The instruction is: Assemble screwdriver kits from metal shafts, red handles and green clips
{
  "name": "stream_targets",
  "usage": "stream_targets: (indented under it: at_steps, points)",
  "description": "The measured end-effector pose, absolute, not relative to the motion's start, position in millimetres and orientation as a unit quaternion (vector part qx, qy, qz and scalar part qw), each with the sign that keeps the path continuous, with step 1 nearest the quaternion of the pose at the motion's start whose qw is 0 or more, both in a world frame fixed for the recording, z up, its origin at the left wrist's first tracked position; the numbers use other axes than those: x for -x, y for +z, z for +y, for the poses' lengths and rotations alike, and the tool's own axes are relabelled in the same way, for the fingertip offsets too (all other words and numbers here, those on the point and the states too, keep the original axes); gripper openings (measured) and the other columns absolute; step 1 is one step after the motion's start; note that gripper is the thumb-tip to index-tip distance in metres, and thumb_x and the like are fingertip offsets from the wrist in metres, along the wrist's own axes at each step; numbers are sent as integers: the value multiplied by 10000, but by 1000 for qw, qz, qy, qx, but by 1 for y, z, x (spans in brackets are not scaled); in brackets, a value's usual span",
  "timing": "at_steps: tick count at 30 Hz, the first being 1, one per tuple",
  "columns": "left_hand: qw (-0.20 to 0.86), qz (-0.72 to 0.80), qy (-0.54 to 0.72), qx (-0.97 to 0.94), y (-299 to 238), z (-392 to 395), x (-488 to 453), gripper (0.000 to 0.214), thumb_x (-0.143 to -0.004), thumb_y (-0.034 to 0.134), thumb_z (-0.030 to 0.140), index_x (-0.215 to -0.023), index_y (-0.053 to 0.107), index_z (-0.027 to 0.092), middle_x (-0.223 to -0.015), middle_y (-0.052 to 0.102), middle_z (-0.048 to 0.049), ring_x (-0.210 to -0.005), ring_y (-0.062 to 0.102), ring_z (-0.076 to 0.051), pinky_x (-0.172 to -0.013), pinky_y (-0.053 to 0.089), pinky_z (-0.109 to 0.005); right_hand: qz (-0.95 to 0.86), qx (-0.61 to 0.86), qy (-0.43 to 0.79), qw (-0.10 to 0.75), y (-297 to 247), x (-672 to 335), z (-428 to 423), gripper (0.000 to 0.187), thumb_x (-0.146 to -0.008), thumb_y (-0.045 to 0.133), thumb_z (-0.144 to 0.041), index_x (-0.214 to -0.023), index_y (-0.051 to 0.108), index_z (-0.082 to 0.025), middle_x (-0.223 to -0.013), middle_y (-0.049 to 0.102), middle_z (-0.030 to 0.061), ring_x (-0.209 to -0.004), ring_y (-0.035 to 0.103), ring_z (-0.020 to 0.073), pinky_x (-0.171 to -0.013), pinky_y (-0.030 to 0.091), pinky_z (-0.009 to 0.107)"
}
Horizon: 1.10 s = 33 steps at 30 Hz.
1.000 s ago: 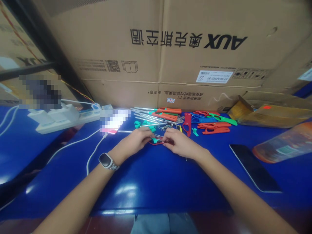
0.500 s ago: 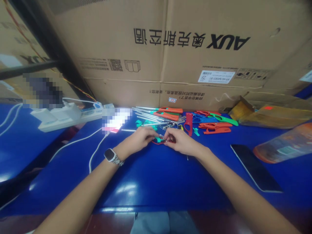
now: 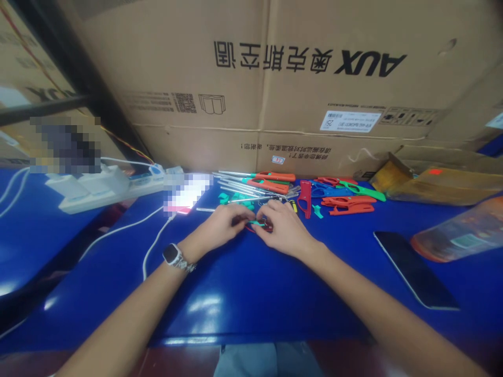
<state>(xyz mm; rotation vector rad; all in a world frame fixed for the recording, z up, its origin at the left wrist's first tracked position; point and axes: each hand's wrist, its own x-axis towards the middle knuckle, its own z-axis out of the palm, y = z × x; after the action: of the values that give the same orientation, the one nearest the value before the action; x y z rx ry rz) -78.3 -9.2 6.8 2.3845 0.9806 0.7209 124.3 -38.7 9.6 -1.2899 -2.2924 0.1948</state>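
My left hand [image 3: 222, 226] and my right hand [image 3: 282, 229] meet over the blue table [image 3: 243, 293], fingers pinched together on a small red part with a teal piece [image 3: 259, 224] between them. A watch [image 3: 173, 256] sits on my left wrist. Just beyond the hands lies a heap of metal rods with orange and teal handles [image 3: 255, 184] and loose red, orange, green and blue plastic handle shells [image 3: 341, 201].
A large cardboard box [image 3: 275, 84] walls off the back. A power strip with chargers [image 3: 94, 186] and white cables [image 3: 118, 230] lie at left. A dark phone [image 3: 416, 269] lies at right, with plastic bags [image 3: 451, 235] beyond it.
My right hand has slid left and forward, closing over the small part. The left hand has stayed in place, still pinching.
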Motion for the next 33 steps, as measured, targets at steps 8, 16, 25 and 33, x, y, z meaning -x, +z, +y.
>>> stream_targets:
  at_steps: [8,16,25,33]
  points:
    - [97,371,194,-903,14,-10,85,206,-832,565,135,-971,709,183,-943,684,-63,-924,602,-224,-876,474,-382,-825,520,51,213,5,-110,-35,88,-846,649,-262,-807,646,-183,-858,639,54,-835,574,216,-754,322,356]
    - [36,388,138,-911,17,-19,81,255,-852,654,428,-1012,710,238,-1020,662,-56,-1012,580,-271,-901,403,-425,-808,512,109,270,3,-113,-33,78,-776,645,-155,-749,581,-192,-760,591,0,-698,538,156,-702,345,316]
    - [-6,360,118,-925,17,-20,80,184,-938,598,383,-981,716,249,-962,673,-33,-958,567,-236,-847,318,-384,-794,478,175,333,-1,-122,-31,103,-755,632,-92,-773,632,-194,-784,578,4,-649,530,129,-623,417,271]
    - [-43,350,77,-932,21,-24,74,224,-978,533,271,-899,733,209,-954,675,-57,-941,587,-229,-825,332,-369,-791,477,195,330,0,-128,-29,92,-746,645,-98,-769,657,-186,-759,581,4,-660,535,134,-637,433,280]
